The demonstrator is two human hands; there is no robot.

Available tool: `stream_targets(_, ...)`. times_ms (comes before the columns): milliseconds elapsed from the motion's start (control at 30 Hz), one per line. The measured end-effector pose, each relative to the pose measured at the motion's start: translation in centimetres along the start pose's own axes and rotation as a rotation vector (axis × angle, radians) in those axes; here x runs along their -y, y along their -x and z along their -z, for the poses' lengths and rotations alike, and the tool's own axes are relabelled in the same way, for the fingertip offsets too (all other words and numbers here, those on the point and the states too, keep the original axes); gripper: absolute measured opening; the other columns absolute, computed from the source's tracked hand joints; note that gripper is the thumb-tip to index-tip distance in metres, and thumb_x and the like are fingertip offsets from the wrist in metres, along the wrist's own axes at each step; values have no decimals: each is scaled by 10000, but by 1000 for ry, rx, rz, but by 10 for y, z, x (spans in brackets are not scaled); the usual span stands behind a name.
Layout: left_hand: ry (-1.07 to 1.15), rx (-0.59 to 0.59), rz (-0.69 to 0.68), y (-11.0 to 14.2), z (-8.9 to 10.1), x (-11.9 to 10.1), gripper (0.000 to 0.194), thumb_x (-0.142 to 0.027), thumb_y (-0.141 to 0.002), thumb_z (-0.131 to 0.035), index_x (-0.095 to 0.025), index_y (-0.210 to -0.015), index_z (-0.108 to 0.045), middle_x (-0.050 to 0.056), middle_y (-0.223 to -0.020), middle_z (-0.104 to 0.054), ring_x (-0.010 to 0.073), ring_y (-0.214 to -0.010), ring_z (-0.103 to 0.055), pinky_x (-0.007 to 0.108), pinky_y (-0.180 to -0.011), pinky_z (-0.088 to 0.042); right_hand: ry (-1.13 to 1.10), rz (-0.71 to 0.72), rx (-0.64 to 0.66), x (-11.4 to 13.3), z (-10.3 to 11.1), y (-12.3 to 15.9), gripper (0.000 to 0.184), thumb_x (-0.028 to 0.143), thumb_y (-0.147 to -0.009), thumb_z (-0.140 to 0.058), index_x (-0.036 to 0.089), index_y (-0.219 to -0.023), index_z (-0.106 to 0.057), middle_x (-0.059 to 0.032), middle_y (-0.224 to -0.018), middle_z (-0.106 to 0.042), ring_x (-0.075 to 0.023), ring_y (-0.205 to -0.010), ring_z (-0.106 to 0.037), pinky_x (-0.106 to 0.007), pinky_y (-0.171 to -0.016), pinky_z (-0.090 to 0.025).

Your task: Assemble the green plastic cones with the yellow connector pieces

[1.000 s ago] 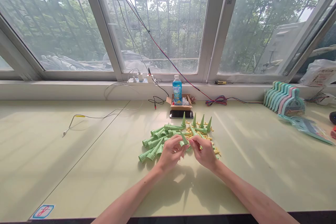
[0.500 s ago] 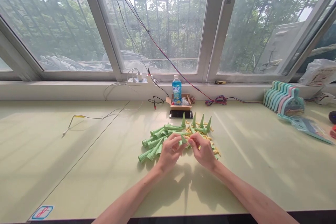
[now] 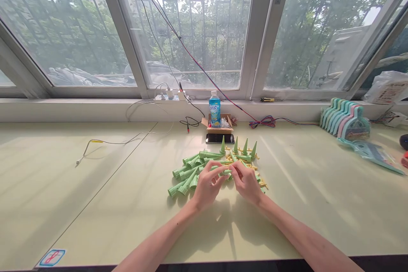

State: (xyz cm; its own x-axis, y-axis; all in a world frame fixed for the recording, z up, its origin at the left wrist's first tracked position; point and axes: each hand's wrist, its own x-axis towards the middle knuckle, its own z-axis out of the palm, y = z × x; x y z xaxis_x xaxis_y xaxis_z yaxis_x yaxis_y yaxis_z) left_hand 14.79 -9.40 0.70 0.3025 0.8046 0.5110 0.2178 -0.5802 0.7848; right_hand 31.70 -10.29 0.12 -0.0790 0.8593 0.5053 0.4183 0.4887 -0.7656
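Observation:
Above the front of a loose pile, my left hand (image 3: 208, 185) pinches a green plastic cone-shaped spike (image 3: 226, 172), mostly covered by the fingers. My right hand (image 3: 247, 182) is closed, its thumb and fingertips meeting at the spike's right end; what lies between them is hidden. Green hollow spikes (image 3: 186, 174) lie heaped to the left and behind the hands. Small yellow valve-like pieces (image 3: 253, 167) are scattered behind and right of them. Several green cones (image 3: 245, 148) stand point up in a row at the back, with yellow pieces beside some.
Behind the pile lie a black phone (image 3: 219, 138) and a small cardboard box (image 3: 219, 130) with a blue bottle (image 3: 214, 110). Coiled cable (image 3: 263, 122) runs along the wall. Pastel dustpan-like pieces (image 3: 344, 119) stand at right; a thin wire (image 3: 111, 141) lies left.
The green spike has tipped from pointing upward to lying nearly level between my fingers. Both hands stay in almost the same place, and the pile is unchanged.

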Motion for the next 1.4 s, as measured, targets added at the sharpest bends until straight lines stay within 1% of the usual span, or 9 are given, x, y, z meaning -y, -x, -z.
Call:
stream_targets(200,-13,15,16,-1,0,-1,234,-359,-958,-565,-222,-1051,-730,75,-1065,-544,73,-607,-549,229,-510,-544,8,14,37,-2,-1,-1,391,413,-1033,-368,212,-706,-443,49,-586,-383,-109,-499,-320,-251,-478,-275)
stream_targets(367,-18,-8,71,-1,0,-5,249,-355,-932,-586,-209,-1130,-627,93,-1171,-514,74,-624,-582,223,-510,-529,-7,-7,-56,-4,-2,0,415,439,-1029,-381,220,-678,-386,62,-553,-348,-105,-469,-313,-250,-463,-275)
stream_targets(467,54,-29,177,-2,0,-8,244,-415,-937,-569,-184,-1016,-572,33,-889,-597,90,-560,-567,197,-461,-472,8,-4,-124,-5,-1,-1,419,445,-1031,-383,217,-679,-387,62,-557,-348,-103,-472,-311,-246,-468,-286)
stream_targets(567,180,-1,308,-5,1,-9,392,-511,-945,-526,-171,-751,-518,-49,-526,-481,90,-420,-496,177,-397,-369,9,27,-140,-4,0,-1,406,437,-1034,-387,212,-697,-416,58,-569,-365,-104,-485,-328,-242,-480,-309)
stream_targets(733,315,91,395,-7,2,-6,628,-658,-920,-453,-149,-558,-527,-19,-446,-486,81,-332,-451,194,-366,-296,9,113,-68,-3,2,1,362,401,-1041,-374,207,-755,-479,44,-588,-420,-108,-509,-365,-240,-505,-332)
stream_targets(933,315,220,415,-7,3,-3,627,-687,-909,-446,-150,-606,-560,-8,-407,-517,94,-321,-450,209,-396,-326,-13,122,23,0,3,3,326,356,-1040,-378,207,-769,-483,59,-542,-422,-102,-481,-374,-239,-503,-340)
stream_targets(1067,330,222,382,-8,5,-6,525,-633,-923,-483,-161,-700,-541,-26,-439,-525,99,-345,-468,211,-407,-328,6,127,29,-2,3,2,320,356,-1035,-382,203,-775,-489,50,-572,-424,-105,-502,-373,-240,-505,-337)
stream_targets(1267,321,207,359,-6,5,-7,453,-576,-892,-578,-198,-707,-410,-65,-499,-452,99,-414,-497,193,-382,-318,38,156,22,-5,2,4,376,349,-1042,-348,206,-713,-459,36,-589,-405,-108,-511,-333,-247,-496,-312)
stream_targets(1400,301,207,307,-4,4,-7,368,-504,-876,-633,-189,-795,-462,-64,-588,-434,88,-469,-504,186,-397,-386,46,152,9,-5,2,4,418,355,-1045,-322,211,-661,-402,39,-569,-378,-101,-485,-321,-247,-477,-298)
